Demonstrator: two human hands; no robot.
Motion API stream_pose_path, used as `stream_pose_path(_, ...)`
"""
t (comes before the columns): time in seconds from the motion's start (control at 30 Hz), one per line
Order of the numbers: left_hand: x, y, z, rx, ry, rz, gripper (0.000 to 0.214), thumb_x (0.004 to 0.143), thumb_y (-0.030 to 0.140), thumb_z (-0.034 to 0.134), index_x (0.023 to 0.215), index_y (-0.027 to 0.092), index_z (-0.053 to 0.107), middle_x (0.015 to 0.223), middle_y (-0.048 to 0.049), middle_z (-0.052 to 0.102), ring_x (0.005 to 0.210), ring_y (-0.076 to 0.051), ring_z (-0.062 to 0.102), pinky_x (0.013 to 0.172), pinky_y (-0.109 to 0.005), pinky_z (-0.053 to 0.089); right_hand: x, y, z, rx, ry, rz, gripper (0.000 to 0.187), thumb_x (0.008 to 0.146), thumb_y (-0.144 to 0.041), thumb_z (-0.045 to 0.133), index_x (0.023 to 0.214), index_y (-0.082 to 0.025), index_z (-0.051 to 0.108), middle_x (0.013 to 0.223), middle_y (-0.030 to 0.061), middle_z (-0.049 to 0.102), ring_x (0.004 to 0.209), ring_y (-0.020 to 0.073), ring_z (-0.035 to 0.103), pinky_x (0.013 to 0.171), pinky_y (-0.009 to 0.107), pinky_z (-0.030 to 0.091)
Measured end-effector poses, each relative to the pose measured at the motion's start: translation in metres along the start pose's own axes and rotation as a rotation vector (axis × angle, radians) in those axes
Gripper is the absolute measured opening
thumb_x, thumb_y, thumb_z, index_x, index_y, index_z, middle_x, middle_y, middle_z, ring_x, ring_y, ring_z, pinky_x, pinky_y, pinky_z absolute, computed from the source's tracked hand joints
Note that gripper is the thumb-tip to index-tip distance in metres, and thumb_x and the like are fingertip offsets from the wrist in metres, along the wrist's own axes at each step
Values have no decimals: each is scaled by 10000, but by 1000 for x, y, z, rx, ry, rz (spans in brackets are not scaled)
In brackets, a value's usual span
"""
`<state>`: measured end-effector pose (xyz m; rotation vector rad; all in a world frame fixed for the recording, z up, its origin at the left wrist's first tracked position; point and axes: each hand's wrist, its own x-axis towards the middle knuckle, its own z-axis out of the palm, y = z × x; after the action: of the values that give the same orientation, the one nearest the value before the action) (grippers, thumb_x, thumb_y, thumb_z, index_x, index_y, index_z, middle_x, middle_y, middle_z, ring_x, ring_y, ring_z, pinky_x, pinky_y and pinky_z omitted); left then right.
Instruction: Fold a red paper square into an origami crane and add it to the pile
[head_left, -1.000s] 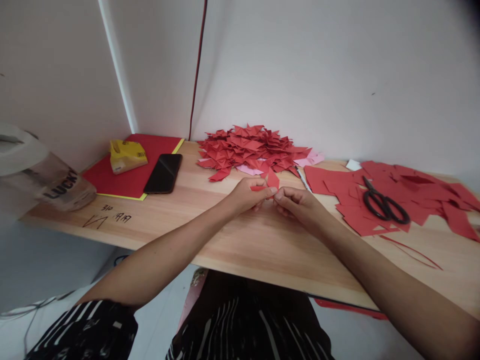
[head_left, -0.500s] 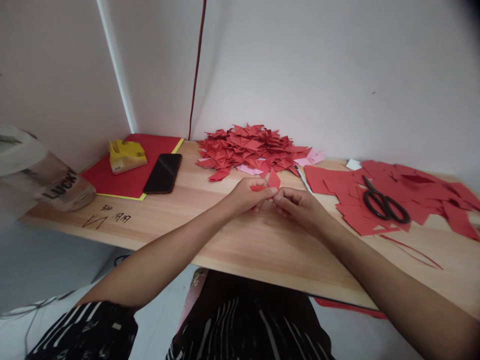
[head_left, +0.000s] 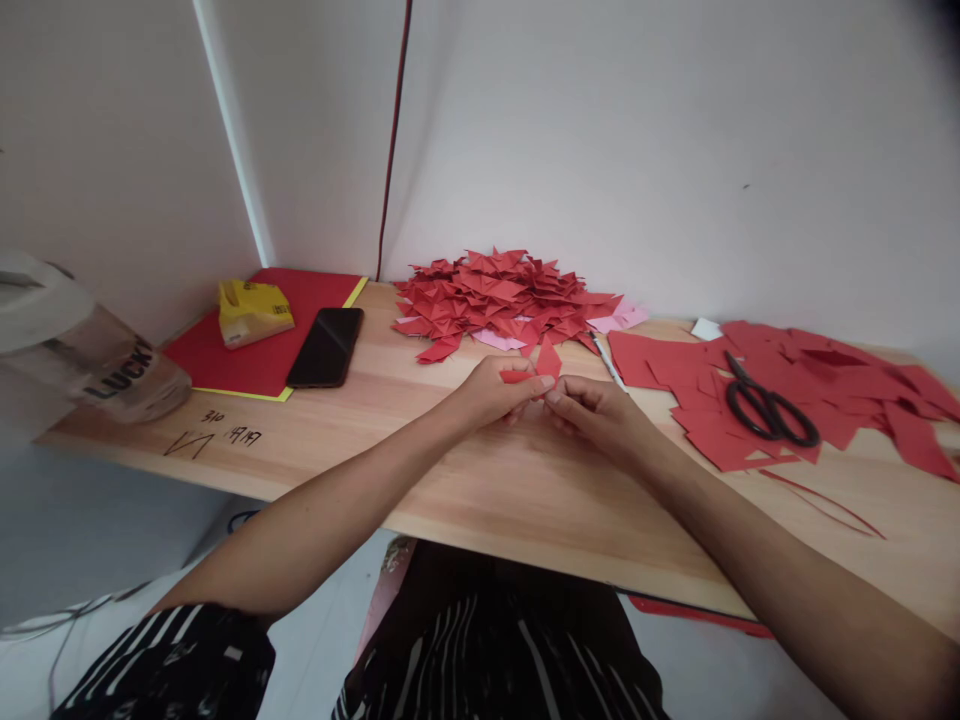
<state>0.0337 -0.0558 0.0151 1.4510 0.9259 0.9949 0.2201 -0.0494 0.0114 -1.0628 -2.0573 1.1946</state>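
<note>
Between my fingertips is a small piece of folded red paper (head_left: 549,362), with one pointed flap standing up. My left hand (head_left: 501,388) pinches it from the left, thumb on top. From the right, my right hand (head_left: 589,405) grips its lower edge between thumb and curled fingers. My fingers cover the lower part of the paper. Just behind my hands lies a heap of folded red paper pieces (head_left: 487,290), with a few pink ones among them.
Red paper sheets (head_left: 675,360) spread over the right side, with black-handled scissors (head_left: 769,410) on top. A pen (head_left: 609,362) lies beside them. Leftward are a phone (head_left: 326,347), a yellow packet (head_left: 255,312) on a red folder (head_left: 247,370), and a clear bottle (head_left: 127,375).
</note>
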Motion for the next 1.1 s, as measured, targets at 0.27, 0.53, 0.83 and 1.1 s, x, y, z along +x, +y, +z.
stream_pose_path(0.27,0,-1,0,8,0,2,408,807,467,651,608,170,453,434,69,429,371,-47,382,408,-193,295,-2,0,0,2,-4,7,382,944,-497,469,706,-199,499,597,-38,452,523,98,377,523,269,276)
stream_pose_path(0.53,1,-2,0,4,-2,4,422,800,479,652,600,170,445,433,73,420,375,-45,371,412,-188,291,-2,2,-1,0,-9,-14,369,944,-484,468,714,-198,505,617,-34,464,542,101,387,532,266,295)
stream_pose_path(0.83,1,-2,-1,108,11,44,420,825,458,605,570,169,437,468,65,417,411,-51,390,464,-203,321,0,4,-1,27,-21,-15,355,946,-474,478,724,-199,512,627,-35,469,541,101,391,534,269,294)
stream_pose_path(1.1,3,-2,-3,294,99,121,356,834,381,591,577,148,511,545,51,429,516,-63,388,518,-204,310,1,3,0,85,-35,12,371,939,-499,481,731,-196,531,639,-30,485,532,97,395,515,260,282)
